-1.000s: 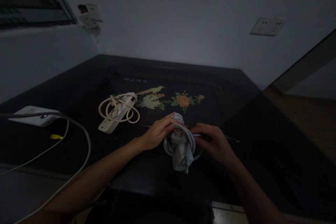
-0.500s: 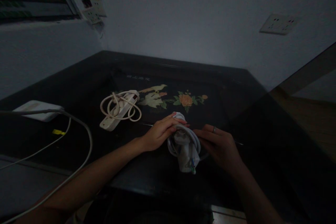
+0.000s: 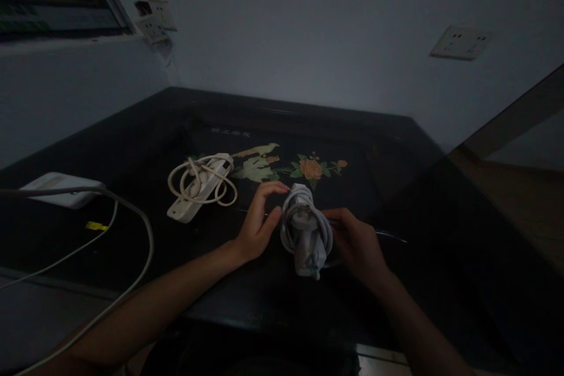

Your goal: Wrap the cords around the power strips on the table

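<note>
A white power cord (image 3: 328, 235) is wound in loops around a white power strip (image 3: 304, 258) in front of me. What looks like a plug (image 3: 304, 218) lies across the loops, and bits of blue and green show at the near end. To the left of the bundle, my left hand (image 3: 258, 223) is open, thumb and fingers apart in a C shape, its fingertips close to the strip's far end. On the other side, my right hand (image 3: 356, 241) pinches the cord at the edge of the loops.
Another power strip (image 3: 198, 194) with a tangled cord lies left on the black table (image 3: 264, 299). Farther left are a white box (image 3: 61, 188), a loose grey cable (image 3: 147, 229) and a thin cable with a yellow tag (image 3: 96, 226). Wall sockets (image 3: 460, 43) are behind.
My left hand has let go of the bundle, moved slightly left and opened. The wound cord and plug now show more fully. My right hand stays at the cord's right side.
</note>
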Demonstrator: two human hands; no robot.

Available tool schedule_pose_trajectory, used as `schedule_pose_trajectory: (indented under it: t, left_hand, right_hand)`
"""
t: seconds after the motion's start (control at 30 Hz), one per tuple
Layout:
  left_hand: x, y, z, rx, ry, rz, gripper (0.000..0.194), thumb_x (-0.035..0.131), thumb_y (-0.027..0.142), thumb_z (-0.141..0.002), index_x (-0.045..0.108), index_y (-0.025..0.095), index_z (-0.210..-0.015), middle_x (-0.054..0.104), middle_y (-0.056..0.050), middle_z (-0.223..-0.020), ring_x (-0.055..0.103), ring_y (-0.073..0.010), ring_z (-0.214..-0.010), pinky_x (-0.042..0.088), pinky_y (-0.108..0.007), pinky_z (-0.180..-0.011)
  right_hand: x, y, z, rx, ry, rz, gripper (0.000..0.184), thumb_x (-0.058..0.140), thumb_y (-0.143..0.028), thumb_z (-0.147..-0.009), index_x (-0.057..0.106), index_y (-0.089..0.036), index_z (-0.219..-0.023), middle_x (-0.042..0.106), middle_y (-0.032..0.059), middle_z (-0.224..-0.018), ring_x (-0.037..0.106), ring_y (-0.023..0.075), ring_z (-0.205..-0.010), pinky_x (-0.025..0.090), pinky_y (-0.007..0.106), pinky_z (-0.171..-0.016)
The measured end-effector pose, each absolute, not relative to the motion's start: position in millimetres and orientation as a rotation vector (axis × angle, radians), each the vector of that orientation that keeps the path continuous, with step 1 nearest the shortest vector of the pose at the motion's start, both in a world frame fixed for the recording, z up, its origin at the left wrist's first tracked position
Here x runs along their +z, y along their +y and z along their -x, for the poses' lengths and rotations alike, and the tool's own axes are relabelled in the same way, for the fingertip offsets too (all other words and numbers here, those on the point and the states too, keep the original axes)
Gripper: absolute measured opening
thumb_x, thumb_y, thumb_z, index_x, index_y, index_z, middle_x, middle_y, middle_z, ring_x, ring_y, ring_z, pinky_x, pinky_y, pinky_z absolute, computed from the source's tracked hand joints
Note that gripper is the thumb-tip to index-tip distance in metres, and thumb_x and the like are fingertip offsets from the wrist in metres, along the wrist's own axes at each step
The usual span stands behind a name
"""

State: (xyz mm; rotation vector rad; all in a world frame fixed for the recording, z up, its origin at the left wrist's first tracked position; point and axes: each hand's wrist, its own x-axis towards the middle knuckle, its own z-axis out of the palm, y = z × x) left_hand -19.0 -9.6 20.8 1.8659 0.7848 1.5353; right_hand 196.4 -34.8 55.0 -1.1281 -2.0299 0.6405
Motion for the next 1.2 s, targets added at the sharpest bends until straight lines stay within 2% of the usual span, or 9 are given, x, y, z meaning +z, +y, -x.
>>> schedule_pose_trajectory:
  t: [0.07, 0.17, 0.23, 0.3, 0.43, 0.53, 0.67, 0.83, 1.2]
  left_hand:
    - [18, -14, 19, 1.604, 0.721, -1.983, 0.035, 0.046, 0.044, -0.09, 0.047, 0.022, -0.117, 0.049, -0.009, -0.114, 0.048, -0.0232, -0.11, 0.04, -0.044, -0.098]
    - [15, -21, 16, 1.51, 0.612, -2.245, 0.064, 0.062, 0.06, -0.075, 0.044, 0.023, -0.124, 0.048, -0.01, -0.116, 0.047, -0.0267, -0.111, 0.04, -0.047, -0.097]
    - [14, -26, 11, 1.402, 0.653, -2.337, 0.081, 0.071, 0.059, -0.065, 0.037, 0.024, -0.131, 0.045, -0.012, -0.122, 0.045, -0.0294, -0.115, 0.042, -0.048, -0.096]
    - [14, -30, 7, 1.336, 0.772, -2.346, 0.086, 0.077, 0.05, -0.065, 0.032, 0.027, -0.135, 0.043, -0.013, -0.127, 0.045, -0.0307, -0.119, 0.043, -0.049, -0.095]
    - [16, -31, 3, 1.275, 0.916, -2.282, 0.063, 0.072, 0.035, -0.075, 0.041, 0.025, -0.129, 0.047, -0.013, -0.127, 0.049, -0.0289, -0.12, 0.044, -0.049, -0.097]
    - [18, -28, 5, 1.231, 0.876, -2.292, 0.051, 0.068, 0.033, -0.079, 0.046, 0.024, -0.125, 0.054, -0.01, -0.125, 0.052, -0.0268, -0.12, 0.038, -0.052, -0.106]
    - [17, -23, 8, 1.226, 0.827, -2.267, 0.048, 0.06, 0.026, -0.085, 0.042, 0.024, -0.129, 0.058, -0.008, -0.126, 0.055, -0.0221, -0.12, 0.03, -0.05, -0.113]
    - [18, -21, 11, 1.245, 0.82, -2.236, 0.045, 0.056, 0.019, -0.088, 0.042, 0.024, -0.13, 0.059, -0.007, -0.128, 0.053, -0.0207, -0.122, 0.033, -0.046, -0.112]
    - [24, -15, 18, 1.261, 0.824, -2.494, 0.049, 0.048, 0.008, -0.087, 0.04, 0.021, -0.133, 0.053, -0.013, -0.133, 0.048, -0.0227, -0.127, 0.036, -0.048, -0.11]
  right_hand:
    - [52, -35, -196, 0.562, -1.991, 1.161, 0.018, 0.046, -0.015, -0.086, 0.06, -0.02, -0.097, 0.071, 0.0048, -0.085, 0.068, 0.0159, -0.075, 0.051, 0.023, -0.065]
    - [49, -34, -195, 0.472, -1.905, 1.2, 0.011, 0.05, -0.017, -0.084, 0.058, -0.02, -0.092, 0.068, 0.0033, -0.078, 0.066, 0.0148, -0.068, 0.05, 0.022, -0.061]
    - [47, -35, -194, 0.442, -1.84, 1.233, 0.007, 0.053, -0.019, -0.083, 0.057, -0.02, -0.088, 0.067, 0.0027, -0.075, 0.064, 0.0143, -0.065, 0.049, 0.021, -0.058]
    - [46, -36, -192, 0.439, -1.794, 1.246, 0.005, 0.054, -0.021, -0.083, 0.057, -0.02, -0.087, 0.066, 0.0023, -0.074, 0.064, 0.0141, -0.064, 0.049, 0.021, -0.057]
    - [45, -39, -188, 0.462, -1.77, 1.216, 0.006, 0.054, -0.022, -0.084, 0.058, -0.02, -0.088, 0.067, 0.0027, -0.075, 0.065, 0.0146, -0.068, 0.05, 0.022, -0.06]
    - [48, -40, -187, 0.434, -1.778, 1.212, 0.009, 0.053, -0.022, -0.085, 0.06, -0.02, -0.09, 0.068, 0.003, -0.075, 0.065, 0.0142, -0.065, 0.05, 0.022, -0.058]
    - [53, -39, -189, 0.37, -1.796, 1.229, 0.016, 0.053, -0.023, -0.086, 0.065, -0.019, -0.096, 0.072, 0.0055, -0.081, 0.067, 0.016, -0.068, 0.053, 0.024, -0.062]
    - [55, -38, -192, 0.29, -1.814, 1.239, 0.019, 0.054, -0.022, -0.087, 0.068, -0.019, -0.099, 0.075, 0.0064, -0.088, 0.07, 0.0183, -0.074, 0.055, 0.026, -0.068]
    - [56, -34, -197, 0.073, -1.849, 1.256, 0.02, 0.053, -0.018, -0.087, 0.07, -0.021, -0.098, 0.076, 0.0056, -0.09, 0.072, 0.0186, -0.075, 0.057, 0.027, -0.068]
